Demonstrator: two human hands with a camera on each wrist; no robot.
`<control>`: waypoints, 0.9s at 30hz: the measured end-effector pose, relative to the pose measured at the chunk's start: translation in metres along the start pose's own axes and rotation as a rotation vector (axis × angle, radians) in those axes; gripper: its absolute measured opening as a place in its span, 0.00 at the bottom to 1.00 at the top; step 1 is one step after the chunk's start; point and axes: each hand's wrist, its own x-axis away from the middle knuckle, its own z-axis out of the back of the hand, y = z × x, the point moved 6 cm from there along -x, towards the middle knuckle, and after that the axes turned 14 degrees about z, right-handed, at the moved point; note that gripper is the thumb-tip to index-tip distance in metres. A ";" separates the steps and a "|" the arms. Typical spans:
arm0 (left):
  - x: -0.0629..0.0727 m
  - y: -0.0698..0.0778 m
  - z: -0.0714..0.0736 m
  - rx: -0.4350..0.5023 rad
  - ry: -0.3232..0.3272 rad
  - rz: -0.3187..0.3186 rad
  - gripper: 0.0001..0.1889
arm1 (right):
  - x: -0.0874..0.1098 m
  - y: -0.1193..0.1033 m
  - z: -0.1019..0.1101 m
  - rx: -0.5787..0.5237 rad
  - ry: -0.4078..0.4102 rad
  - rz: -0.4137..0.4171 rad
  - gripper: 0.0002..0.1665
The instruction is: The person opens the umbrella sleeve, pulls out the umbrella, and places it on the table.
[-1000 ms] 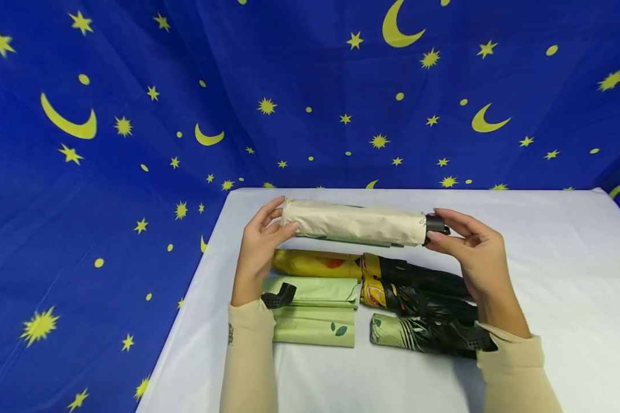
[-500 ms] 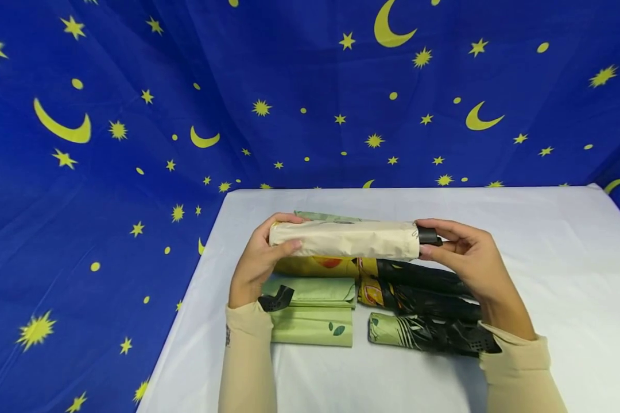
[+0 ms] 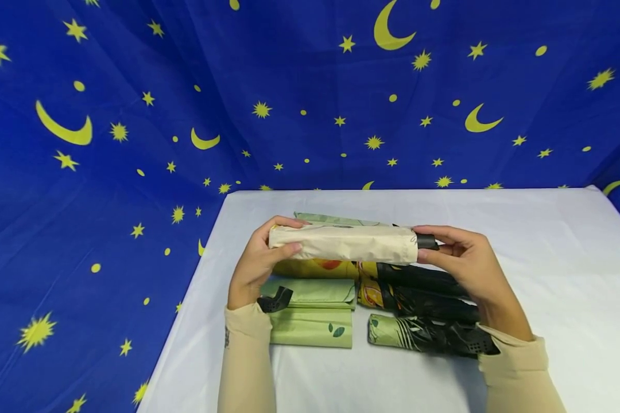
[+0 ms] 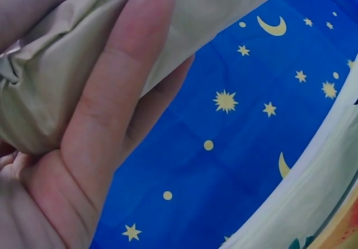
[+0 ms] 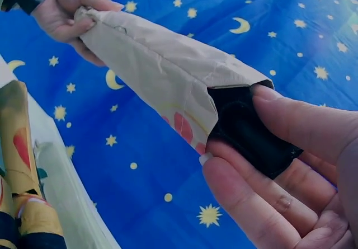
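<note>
Lower in the head view than a second ago, and slightly further left, is the long cream fabric-covered folded umbrella (image 3: 343, 242) with its stubby black handle (image 3: 426, 241). It is held up over the white cloth-covered bench (image 3: 563, 275), the left hand (image 3: 255, 252) gripping its left end between thumb and fingers, the right hand (image 3: 460, 248) pinching the handle end. Red petal shapes (image 5: 183, 127) show along its side from the right wrist. Beyond it is a pale green thing (image 3: 336, 218), mostly hidden, perhaps another fabric sleeve. Nearer the person lie a yellow fabric sleeve (image 3: 305, 268) with a red print, two light green fabric sleeves (image 3: 315, 291) and, to their right, three black folded umbrellas (image 3: 429, 305) with patterned ends. Blue cloth (image 3: 289, 69) with yellow moons and stars hangs around the bench.
</note>
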 end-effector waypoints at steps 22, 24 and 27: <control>0.004 0.005 0.006 -0.023 0.038 -0.038 0.18 | 0.001 -0.003 0.014 -0.185 0.075 0.107 0.25; 0.004 0.005 0.007 -0.018 0.039 -0.038 0.18 | 0.001 -0.003 0.013 -0.197 0.071 0.115 0.25; 0.004 0.005 0.009 -0.008 0.051 -0.043 0.18 | 0.002 -0.003 0.015 -0.202 0.084 0.115 0.25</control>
